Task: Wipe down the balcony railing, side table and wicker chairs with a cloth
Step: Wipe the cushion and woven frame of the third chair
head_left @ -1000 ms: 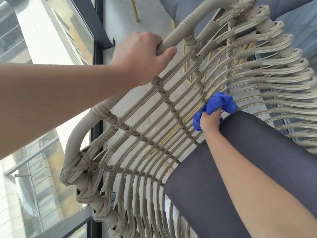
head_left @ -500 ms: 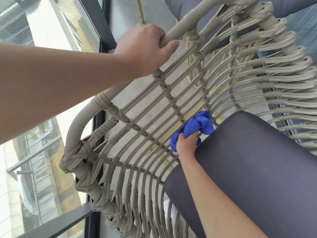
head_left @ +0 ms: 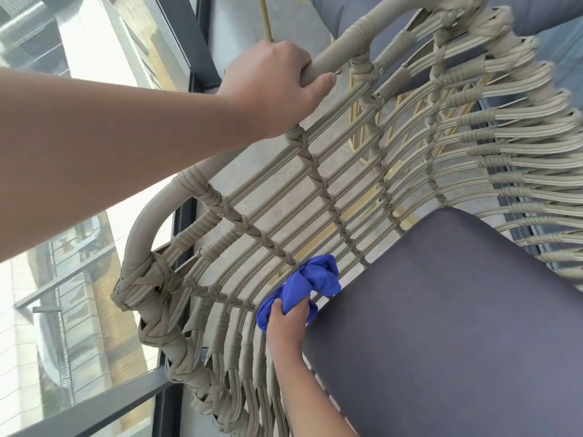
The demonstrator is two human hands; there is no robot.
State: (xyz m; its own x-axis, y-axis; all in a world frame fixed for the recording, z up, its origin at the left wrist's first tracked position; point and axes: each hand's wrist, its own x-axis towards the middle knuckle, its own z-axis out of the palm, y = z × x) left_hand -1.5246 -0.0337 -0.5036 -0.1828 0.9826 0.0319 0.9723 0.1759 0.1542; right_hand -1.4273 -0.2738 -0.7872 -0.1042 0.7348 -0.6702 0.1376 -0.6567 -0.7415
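Note:
A beige wicker chair (head_left: 331, 171) fills the view, seen from above its side wall of woven strands. My left hand (head_left: 274, 86) grips the chair's round top rail. My right hand (head_left: 288, 323) holds a bunched blue cloth (head_left: 312, 282) low against the inner wicker strands, right beside the edge of the dark grey seat cushion (head_left: 457, 326). Part of the cloth is hidden under my fingers.
The balcony's glass panel with its dark metal frame (head_left: 176, 234) runs along the left, close behind the chair. Grey floor (head_left: 239, 33) shows beyond the rail. Thin yellow legs (head_left: 267, 17) of other furniture and another grey cushion (head_left: 536, 14) lie at the top.
My right hand has slid the blue cloth down and to the left along the wicker wall, toward the chair's front corner. My left hand keeps its grip on the rail.

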